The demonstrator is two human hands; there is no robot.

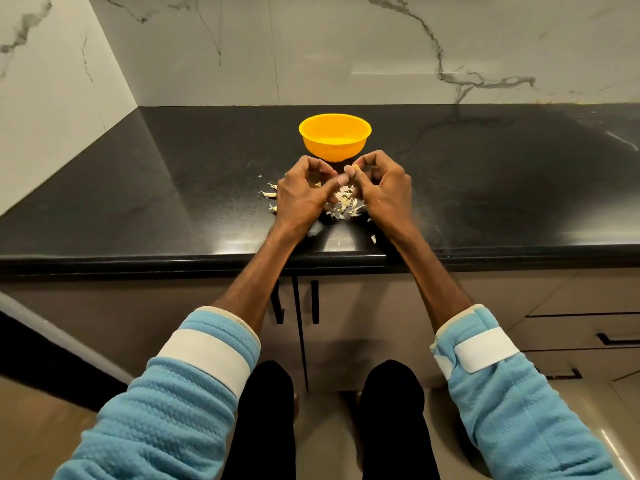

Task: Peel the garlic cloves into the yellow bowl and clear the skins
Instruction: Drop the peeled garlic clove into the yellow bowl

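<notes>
A yellow bowl (335, 137) stands on the black counter (138, 188), just beyond my hands; its inside is hard to see. My right hand (382, 183) pinches a small garlic clove (354, 167) at its fingertips. My left hand (304, 192) is curled, its thumb reaching toward that clove; whether it touches or holds anything is unclear. A heap of pale garlic skins (346, 202) lies on the counter between and under both hands. Unpeeled cloves (269, 194) lie just left of my left hand.
A stray skin flake (373, 239) lies near the counter's front edge. Marble walls close off the back and the left. Cabinet doors with black handles (314, 301) are below the counter, and my legs stand in front of them.
</notes>
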